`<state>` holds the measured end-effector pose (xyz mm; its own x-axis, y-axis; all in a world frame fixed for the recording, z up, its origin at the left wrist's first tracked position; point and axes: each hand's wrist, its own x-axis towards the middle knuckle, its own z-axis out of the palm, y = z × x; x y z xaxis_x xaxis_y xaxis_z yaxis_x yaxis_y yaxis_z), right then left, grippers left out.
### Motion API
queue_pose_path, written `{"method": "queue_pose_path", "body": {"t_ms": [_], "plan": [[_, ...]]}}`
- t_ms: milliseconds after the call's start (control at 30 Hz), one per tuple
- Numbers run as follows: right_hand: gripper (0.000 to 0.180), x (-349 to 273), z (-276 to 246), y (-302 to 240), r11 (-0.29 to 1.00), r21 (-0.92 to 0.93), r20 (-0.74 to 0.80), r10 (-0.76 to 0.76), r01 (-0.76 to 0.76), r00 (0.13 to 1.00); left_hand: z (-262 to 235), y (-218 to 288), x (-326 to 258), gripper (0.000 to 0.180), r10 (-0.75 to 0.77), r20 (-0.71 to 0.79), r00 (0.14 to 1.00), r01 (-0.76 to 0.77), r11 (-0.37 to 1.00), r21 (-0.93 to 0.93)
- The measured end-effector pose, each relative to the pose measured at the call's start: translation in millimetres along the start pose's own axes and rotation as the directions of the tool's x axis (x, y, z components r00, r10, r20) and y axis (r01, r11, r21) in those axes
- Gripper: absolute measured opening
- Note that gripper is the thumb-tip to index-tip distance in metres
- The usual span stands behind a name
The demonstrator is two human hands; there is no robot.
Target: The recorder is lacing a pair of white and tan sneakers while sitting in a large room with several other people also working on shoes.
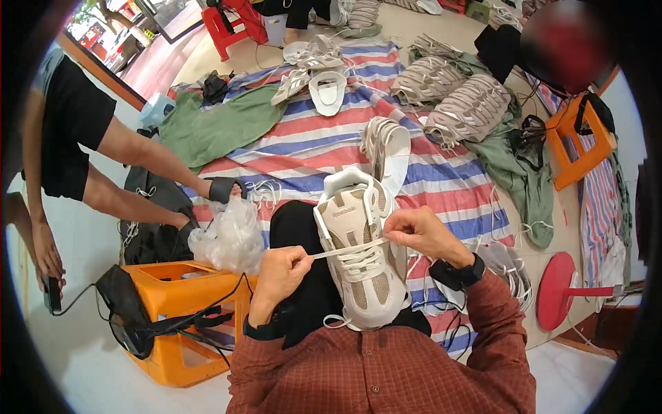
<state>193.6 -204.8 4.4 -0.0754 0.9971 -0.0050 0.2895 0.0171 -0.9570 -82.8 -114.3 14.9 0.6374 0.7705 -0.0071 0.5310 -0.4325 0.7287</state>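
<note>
A beige and white sneaker [372, 297] rests on my lap, its toe toward me and its tongue pointing away. White laces cross the lower eyelets. My left hand [281, 277], left of the shoe, is closed in a pinch on a flat white shoelace [345, 250]. That lace runs taut across the shoe to my right hand [422, 233], which is pinched at the upper right eyelet edge. A loose lace loop [336, 321] hangs beside the toe. The fingertips of my right hand partly hide the eyelets there.
A striped tarp [441, 186] covers the floor ahead, with shoe uppers [389, 148] and bundled uppers [469, 110] on it. An orange stool [162, 283] and a clear plastic bag [231, 234] are at left. Another person's legs [138, 152] stand there. A red round-topped stand [556, 290] is at right.
</note>
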Motion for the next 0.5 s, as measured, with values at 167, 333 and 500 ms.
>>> {"method": "queue_pose_path", "body": {"t_ms": [167,333,500], "plan": [[0.005,-2,-9,1,0.996,0.06,0.02,0.061,-0.062,0.998,1,-1,0,0.02,0.002,-0.027,1.0,0.0,0.998,0.069],[0.01,-12,-30,5,0.99,-0.127,0.075,-0.055,0.064,0.996,-8,-11,-1,0.017,-0.082,0.095,0.992,0.083,0.996,-0.008],[0.012,-56,-100,15,0.926,-0.352,0.035,0.16,-0.138,0.986,-32,-36,0,0.014,-0.23,0.198,0.953,0.256,0.96,-0.114]]}}
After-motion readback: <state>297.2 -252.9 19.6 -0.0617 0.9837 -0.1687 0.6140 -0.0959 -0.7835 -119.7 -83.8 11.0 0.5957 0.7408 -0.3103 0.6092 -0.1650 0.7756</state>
